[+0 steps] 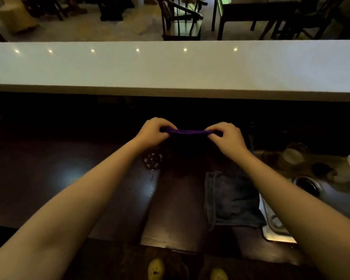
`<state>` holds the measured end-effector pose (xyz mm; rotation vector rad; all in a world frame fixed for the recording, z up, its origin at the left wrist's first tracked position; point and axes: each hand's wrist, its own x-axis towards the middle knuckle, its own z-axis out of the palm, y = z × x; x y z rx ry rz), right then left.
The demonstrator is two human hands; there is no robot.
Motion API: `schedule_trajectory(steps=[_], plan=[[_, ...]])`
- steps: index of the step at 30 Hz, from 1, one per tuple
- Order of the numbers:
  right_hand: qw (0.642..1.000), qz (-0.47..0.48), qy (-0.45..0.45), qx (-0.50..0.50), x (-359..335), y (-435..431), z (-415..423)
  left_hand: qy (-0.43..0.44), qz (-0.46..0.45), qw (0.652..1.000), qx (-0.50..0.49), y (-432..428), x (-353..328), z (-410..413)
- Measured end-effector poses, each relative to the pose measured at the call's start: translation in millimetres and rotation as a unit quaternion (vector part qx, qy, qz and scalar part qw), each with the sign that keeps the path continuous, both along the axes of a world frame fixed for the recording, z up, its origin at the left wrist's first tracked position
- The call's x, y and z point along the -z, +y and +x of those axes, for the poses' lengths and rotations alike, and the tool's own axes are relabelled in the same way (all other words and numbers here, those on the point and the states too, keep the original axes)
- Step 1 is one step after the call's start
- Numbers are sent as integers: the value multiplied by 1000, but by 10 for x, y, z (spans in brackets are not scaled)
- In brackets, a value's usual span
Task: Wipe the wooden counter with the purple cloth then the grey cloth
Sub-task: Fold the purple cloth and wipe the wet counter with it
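Head view: both hands are raised in front of the person, and the purple cloth (187, 131) is stretched in a taut band between them. The left hand (153, 131) pinches one end and the right hand (228, 138) pinches the other, fingers curled closed over the fabric on each side. Only the top edge of the cloth catches light; whatever hangs below the grip is lost in shadow, so how far it is unfolded cannot be told. Holding it by two ends like this looks like a way to open or straighten it so a flat face can meet the surface.

Below the grip lies the wooden counter (49, 178), dark and glossy. Down and to the right of the held cloth, the grey cloth (232, 199) rests flat on the counter beside the sink (275, 223), near at hand, probably parked there for the second pass. Just under the left hand sits a small perforated dark object (153, 159). Beyond the grip runs a white raised ledge (170, 65).

I judge wiping with the purple cloth has not begun at this moment, since the cloth is off the wood.
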<state>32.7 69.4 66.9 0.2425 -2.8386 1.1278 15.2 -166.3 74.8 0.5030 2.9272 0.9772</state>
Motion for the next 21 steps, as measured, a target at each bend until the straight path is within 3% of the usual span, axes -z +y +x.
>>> schedule_trajectory(steps=[6,9,12,15,21], plan=[[974,180,-118,-67,725,-401,566,-99,-119,976,151,-401,760,200],[939,270,-171,-128,815,-591,655,-167,-99,964,183,-706,902,299],[955,249,-139,-85,864,-760,555,-122,-75,988,51,-1123,1000,347],[945,267,-169,-78,1032,-911,416,-88,-154,979,-97,-1515,1195,418],[934,330,-125,-55,1385,-1030,429,-66,-238,952,-180,-1892,1567,591]])
